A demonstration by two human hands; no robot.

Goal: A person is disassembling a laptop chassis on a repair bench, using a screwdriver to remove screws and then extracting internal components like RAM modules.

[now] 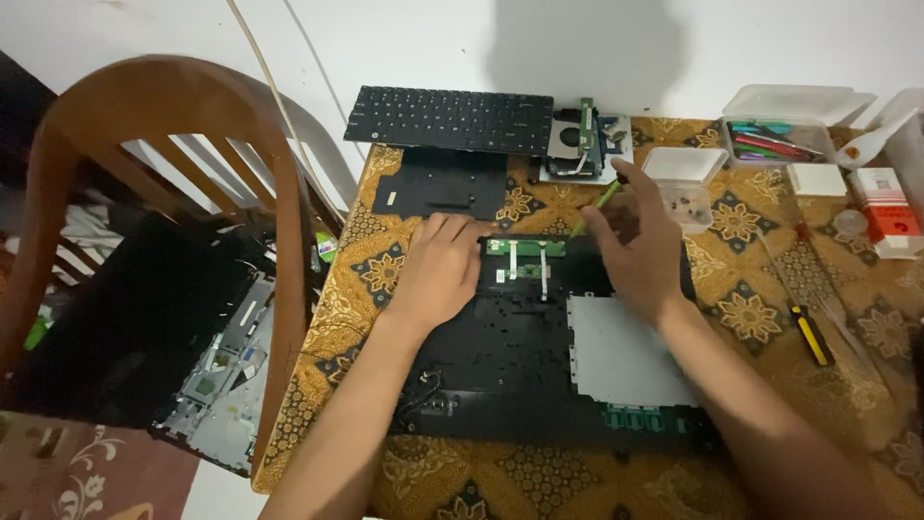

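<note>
Right under both hands: a black laptop shell [520, 356], flat on a gold patterned cloth [751, 318]. Green circuit strip [525, 247] at its top edge, just beside the left fingertips. Two thin white ribbon cables running down from that strip. Grey metal plate [621, 361] on the shell, below the right wrist.

Left hand [438, 270] pressed flat on the shell, fingers [452, 231] stretched out and close together, holding nothing, only pushing down. Right hand [640, 250] curled shut around a thin green tool [597, 204], pinched between thumb and fingers. Tool tip down at the shell's top edge, just right of the green strip.

Beyond the left fingertips: a flat black cover piece [452, 183]. Farther still, a black keyboard [452, 120] by the white wall. Above the right fingers: a small pile of loose parts [587, 140] with a green board on top. Just past the right knuckles: a clear little box [685, 178] with tiny dark bits inside. Farther right: a clear box of pens [775, 140], and a red and white box [885, 207]. Off to the right of the right wrist: a yellow and black screwdriver [811, 335].

Far left of the left hand: a brown wooden chair [164, 106], with another opened laptop part [231, 376] lying under it.
</note>
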